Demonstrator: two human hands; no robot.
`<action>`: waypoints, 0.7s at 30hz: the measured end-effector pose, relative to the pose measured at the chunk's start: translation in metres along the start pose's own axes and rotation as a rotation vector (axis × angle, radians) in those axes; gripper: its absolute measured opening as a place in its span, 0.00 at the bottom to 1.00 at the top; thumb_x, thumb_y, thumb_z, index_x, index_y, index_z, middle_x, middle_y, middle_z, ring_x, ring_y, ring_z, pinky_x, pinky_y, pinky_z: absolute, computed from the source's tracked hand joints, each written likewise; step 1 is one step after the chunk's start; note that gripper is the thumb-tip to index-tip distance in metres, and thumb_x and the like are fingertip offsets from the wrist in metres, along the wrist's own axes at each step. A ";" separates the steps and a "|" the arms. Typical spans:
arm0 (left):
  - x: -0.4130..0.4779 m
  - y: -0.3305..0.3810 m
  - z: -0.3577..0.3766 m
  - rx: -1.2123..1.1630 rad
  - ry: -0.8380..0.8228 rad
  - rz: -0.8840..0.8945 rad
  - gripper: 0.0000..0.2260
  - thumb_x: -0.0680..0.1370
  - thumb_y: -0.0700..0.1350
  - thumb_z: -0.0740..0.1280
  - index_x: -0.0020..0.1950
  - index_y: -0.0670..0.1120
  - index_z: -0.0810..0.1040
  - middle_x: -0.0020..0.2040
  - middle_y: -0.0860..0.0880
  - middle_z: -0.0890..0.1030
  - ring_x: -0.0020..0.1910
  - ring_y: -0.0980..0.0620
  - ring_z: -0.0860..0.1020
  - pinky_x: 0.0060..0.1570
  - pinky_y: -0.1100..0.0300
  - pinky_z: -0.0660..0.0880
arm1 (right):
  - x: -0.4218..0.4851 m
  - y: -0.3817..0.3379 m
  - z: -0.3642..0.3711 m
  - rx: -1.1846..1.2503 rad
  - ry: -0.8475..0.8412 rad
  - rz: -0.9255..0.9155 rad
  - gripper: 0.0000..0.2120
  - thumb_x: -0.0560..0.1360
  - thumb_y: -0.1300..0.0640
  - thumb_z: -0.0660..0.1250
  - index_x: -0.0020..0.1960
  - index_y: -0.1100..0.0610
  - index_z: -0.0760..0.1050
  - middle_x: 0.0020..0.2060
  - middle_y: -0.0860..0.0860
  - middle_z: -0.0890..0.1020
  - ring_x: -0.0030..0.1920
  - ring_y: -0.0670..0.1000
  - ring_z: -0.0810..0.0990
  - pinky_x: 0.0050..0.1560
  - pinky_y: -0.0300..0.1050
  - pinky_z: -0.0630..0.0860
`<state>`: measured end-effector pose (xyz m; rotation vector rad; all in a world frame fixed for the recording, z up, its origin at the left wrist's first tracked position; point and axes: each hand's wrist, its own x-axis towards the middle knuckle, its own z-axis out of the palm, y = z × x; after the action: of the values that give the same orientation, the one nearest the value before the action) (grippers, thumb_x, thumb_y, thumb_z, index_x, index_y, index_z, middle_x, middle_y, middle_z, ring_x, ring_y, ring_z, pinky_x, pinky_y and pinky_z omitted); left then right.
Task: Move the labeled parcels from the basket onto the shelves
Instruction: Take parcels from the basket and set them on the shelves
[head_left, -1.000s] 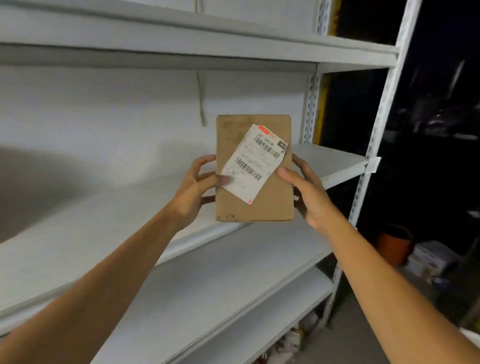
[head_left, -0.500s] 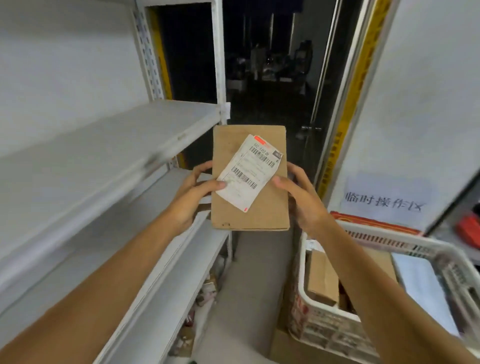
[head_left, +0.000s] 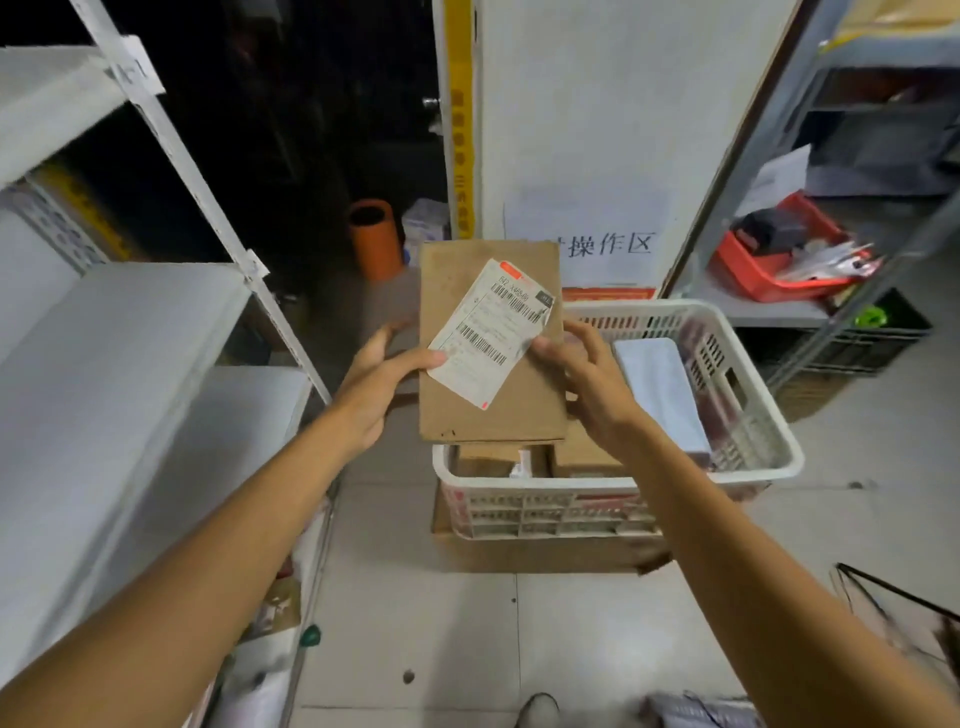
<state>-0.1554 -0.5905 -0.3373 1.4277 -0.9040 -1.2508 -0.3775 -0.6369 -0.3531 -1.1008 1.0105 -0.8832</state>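
Head view: left hand (head_left: 371, 387) and right hand (head_left: 592, 384) are pinching the 2 side edges of the stiff, probably light parcel (head_left: 488, 418).

head view, wide-angle. even, fairly bright indoor light, its source out of view, falls on the white shelves (head_left: 130, 332) at the left edge, the pale wall panel (head_left: 597, 130) and the tiled floor (head_left: 441, 623). the doorway (head_left: 311, 130) at upper left is nearly black. shadows are soft and faint. the parcel (head_left: 488, 410) and its label (head_left: 488, 338) are the sharpest parts, though the fine print is unreadable. motion blur softens the shelves, the fingers of the right hand (head_left: 592, 384) and the lower right corner. the shelf upright (head_left: 197, 182) leans and bows toward the frame edge.
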 end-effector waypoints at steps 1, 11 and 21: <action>0.004 -0.007 0.011 0.003 -0.013 -0.023 0.22 0.74 0.40 0.70 0.66 0.52 0.70 0.53 0.49 0.83 0.53 0.48 0.81 0.43 0.57 0.77 | 0.000 0.007 -0.012 0.012 0.019 0.030 0.21 0.68 0.49 0.73 0.58 0.48 0.70 0.49 0.49 0.82 0.48 0.49 0.83 0.40 0.42 0.80; 0.058 -0.057 0.066 0.035 -0.130 -0.187 0.19 0.77 0.43 0.68 0.66 0.55 0.71 0.52 0.50 0.84 0.48 0.54 0.83 0.39 0.58 0.78 | 0.030 0.055 -0.080 0.042 0.117 0.223 0.24 0.73 0.46 0.70 0.66 0.51 0.69 0.57 0.52 0.80 0.54 0.53 0.81 0.45 0.48 0.81; 0.143 -0.100 0.083 -0.008 -0.202 -0.339 0.15 0.77 0.42 0.68 0.62 0.52 0.75 0.58 0.50 0.82 0.57 0.49 0.79 0.47 0.57 0.78 | 0.104 0.078 -0.104 -0.074 0.197 0.353 0.16 0.74 0.44 0.69 0.59 0.46 0.73 0.56 0.50 0.80 0.55 0.54 0.81 0.51 0.53 0.80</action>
<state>-0.2170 -0.7201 -0.4660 1.5096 -0.8091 -1.6734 -0.4389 -0.7449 -0.4636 -0.8709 1.3622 -0.6793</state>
